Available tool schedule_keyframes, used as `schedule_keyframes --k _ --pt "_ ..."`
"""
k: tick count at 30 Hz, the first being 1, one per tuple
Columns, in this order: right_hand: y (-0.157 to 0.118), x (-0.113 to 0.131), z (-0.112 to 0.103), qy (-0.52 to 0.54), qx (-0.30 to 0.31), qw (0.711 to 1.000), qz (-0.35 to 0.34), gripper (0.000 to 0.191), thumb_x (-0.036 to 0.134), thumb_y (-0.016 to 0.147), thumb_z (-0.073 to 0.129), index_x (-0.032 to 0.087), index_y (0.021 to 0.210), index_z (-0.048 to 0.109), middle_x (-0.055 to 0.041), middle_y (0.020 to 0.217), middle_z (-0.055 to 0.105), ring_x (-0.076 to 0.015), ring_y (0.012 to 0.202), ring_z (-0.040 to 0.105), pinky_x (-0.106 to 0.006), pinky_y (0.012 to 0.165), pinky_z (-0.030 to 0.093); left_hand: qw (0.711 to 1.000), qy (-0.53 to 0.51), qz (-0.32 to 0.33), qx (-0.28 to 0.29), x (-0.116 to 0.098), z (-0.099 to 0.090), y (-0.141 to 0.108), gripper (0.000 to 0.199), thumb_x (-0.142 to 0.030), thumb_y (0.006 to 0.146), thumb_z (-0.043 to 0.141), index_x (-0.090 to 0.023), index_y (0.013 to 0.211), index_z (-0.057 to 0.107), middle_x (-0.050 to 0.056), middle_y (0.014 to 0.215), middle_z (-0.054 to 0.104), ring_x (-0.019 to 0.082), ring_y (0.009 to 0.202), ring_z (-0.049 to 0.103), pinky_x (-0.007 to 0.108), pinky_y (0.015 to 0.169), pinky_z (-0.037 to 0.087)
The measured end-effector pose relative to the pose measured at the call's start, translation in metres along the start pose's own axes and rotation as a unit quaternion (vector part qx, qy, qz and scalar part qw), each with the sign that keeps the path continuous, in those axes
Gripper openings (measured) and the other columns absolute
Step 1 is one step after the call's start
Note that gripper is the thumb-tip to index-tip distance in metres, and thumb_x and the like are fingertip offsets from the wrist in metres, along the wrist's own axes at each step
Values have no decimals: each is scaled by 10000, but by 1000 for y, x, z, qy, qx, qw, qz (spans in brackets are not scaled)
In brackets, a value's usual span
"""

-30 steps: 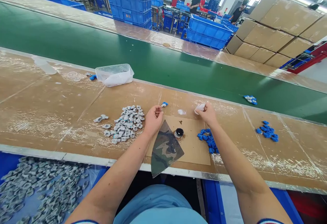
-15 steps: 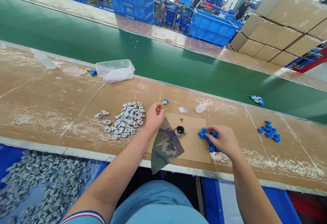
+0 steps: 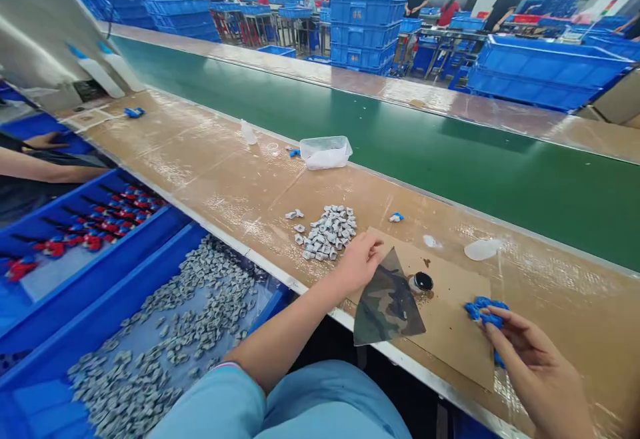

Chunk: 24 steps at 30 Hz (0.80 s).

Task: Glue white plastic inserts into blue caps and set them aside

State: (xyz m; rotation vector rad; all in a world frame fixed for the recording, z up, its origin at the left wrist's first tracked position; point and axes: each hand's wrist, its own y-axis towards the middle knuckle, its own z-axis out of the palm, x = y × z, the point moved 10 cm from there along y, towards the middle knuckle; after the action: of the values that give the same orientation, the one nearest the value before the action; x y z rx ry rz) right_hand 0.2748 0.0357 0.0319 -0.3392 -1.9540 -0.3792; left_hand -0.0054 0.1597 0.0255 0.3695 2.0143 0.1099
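Observation:
My right hand (image 3: 537, 359) is at a small pile of blue plastic pieces (image 3: 483, 307), thumb and forefinger closed on one at the pile's near edge. My left hand (image 3: 361, 262) rests by the upper left edge of a camouflage cloth (image 3: 387, 305), fingers curled in; whatever they may hold is hidden. Left of that hand lies a heap of small hollow grey pieces (image 3: 330, 231). Between my hands an open little jar with black contents (image 3: 423, 282) stands on a cardboard sheet (image 3: 457, 332). A joined grey and blue piece (image 3: 397, 217) lies beyond the sheet.
A clear plastic tub (image 3: 326, 153) stands beside the green conveyor belt (image 3: 400, 135). Below the table's left edge are a blue bin of grey pieces (image 3: 200, 292) and a bin of red and blue parts (image 3: 95, 232). A co-worker's arm (image 3: 50, 169) reaches in at far left.
The view has swung left, bringing the side bins and a co-worker's arm into sight. My right hand stays at the blue pile, and my left hand stays beside the cloth.

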Motion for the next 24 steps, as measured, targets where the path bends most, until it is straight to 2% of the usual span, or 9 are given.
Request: schedule_keyframes --k 4,6,8,12,14,16,20,22,24 --pt "-10 -5 21 73 7 997 36 320 439 615 774 250 852 673 -53 816 725 -233 731 699 -338 653 585 987 144 -17 -65 14 -53 -39 224 -66 794 486 -193 929 612 80 931 610 216 916 564 373 842 474" --pt "-10 -8 28 105 5 993 50 345 448 613 785 242 871 681 -54 801 724 -223 694 698 -348 660 593 976 205 -37 -71 23 -66 -46 213 -88 786 525 -189 950 617 84 934 608 235 920 550 399 851 461" --pt "-9 -9 36 133 15 989 64 360 449 610 797 235 877 687 -54 790 723 -216 678 695 -352 661 595 967 247 -41 -51 27 -66 -48 214 -89 777 541 -184 950 622 85 931 609 243 906 539 404 842 454" --pt "-13 -8 54 195 48 975 100 337 444 593 822 232 807 670 -45 748 720 -206 660 691 -351 660 588 957 289 -12 -14 25 -52 -47 159 -83 795 497 -182 832 617 89 881 627 249 852 530 397 799 449" --pt "-16 -8 60 228 52 965 114 339 442 583 830 241 793 656 -34 751 719 -196 650 686 -352 665 584 954 300 10 -13 24 -48 -47 182 -93 815 459 -179 816 619 100 850 637 260 823 526 405 778 448" --pt "-20 -8 64 243 55 960 125 351 441 589 827 246 831 665 -37 791 722 -195 663 683 -364 684 580 954 295 39 -21 23 -48 -48 243 -98 832 413 -173 888 637 116 872 646 269 827 529 418 783 448" --pt "-25 -11 66 237 52 960 141 362 443 602 819 247 883 702 -42 822 716 -197 708 675 -361 703 570 971 222 64 -60 17 -60 -49 338 -127 848 380 -193 1053 640 125 978 644 269 914 550 441 857 451" --pt "-25 -10 66 230 60 962 136 344 446 604 817 249 865 712 -35 797 713 -181 672 657 -347 677 567 984 152 40 -83 13 -65 -50 314 -168 852 414 -213 1065 640 112 1018 634 257 970 556 435 897 451" --pt "-25 -10 68 224 69 963 130 326 448 611 814 253 854 719 -36 808 717 -171 654 646 -344 672 565 996 35 -14 -86 13 -61 -53 256 -225 849 471 -225 1046 635 89 1014 630 229 971 568 399 898 465"
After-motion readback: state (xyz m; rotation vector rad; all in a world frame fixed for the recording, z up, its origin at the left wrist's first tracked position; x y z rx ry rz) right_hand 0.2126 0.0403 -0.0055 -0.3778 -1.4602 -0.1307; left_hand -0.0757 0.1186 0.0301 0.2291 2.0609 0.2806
